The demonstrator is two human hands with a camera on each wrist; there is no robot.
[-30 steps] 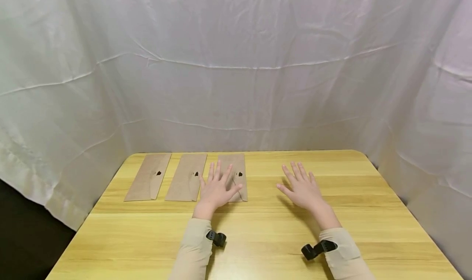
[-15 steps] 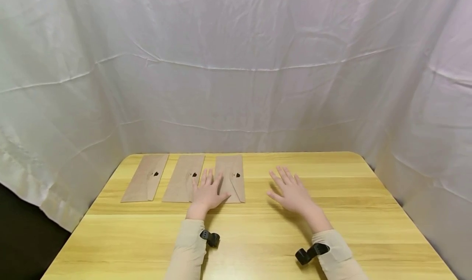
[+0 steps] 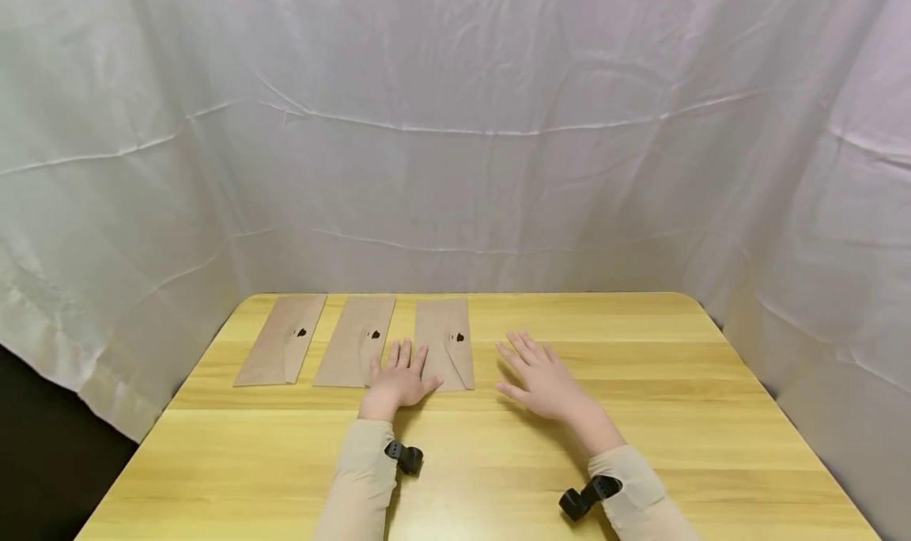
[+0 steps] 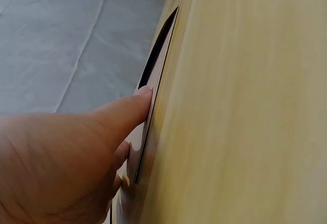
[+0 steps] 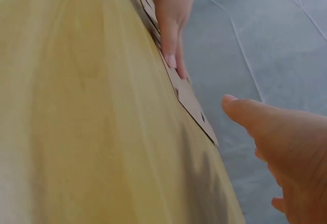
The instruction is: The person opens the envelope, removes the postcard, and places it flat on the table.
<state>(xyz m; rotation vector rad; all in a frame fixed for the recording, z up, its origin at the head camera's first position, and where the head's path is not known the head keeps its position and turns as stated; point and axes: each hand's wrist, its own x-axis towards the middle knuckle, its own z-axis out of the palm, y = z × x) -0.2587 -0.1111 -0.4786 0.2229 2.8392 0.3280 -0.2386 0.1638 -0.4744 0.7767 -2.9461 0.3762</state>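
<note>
Three pinkish-brown paper envelopes, each with a folded flap and a small dark mark, lie in a row on the table: a left envelope (image 3: pixel 277 343), a middle envelope (image 3: pixel 349 343) and a right envelope (image 3: pixel 444 335). My left hand (image 3: pixel 398 384), fingers spread, reaches over the gap between the middle and right ones. In the left wrist view its thumb (image 4: pixel 130 109) rests at the near edge of the right envelope (image 4: pixel 158 60). To the right of that envelope my right hand (image 3: pixel 544 383) hovers palm down over the table, fingers straight, holding nothing.
The wooden table (image 3: pixel 498 478) has rounded far corners. A pale grey curtain (image 3: pixel 455 193) hangs behind it and along both sides. Each sleeve carries a black wrist camera, a left camera (image 3: pixel 406 456) and a right camera (image 3: pixel 589 497).
My left hand has moved left and nearer, coming down toward the envelopes' near ends. My right hand has shifted left toward the right envelope. The envelopes keep their places.
</note>
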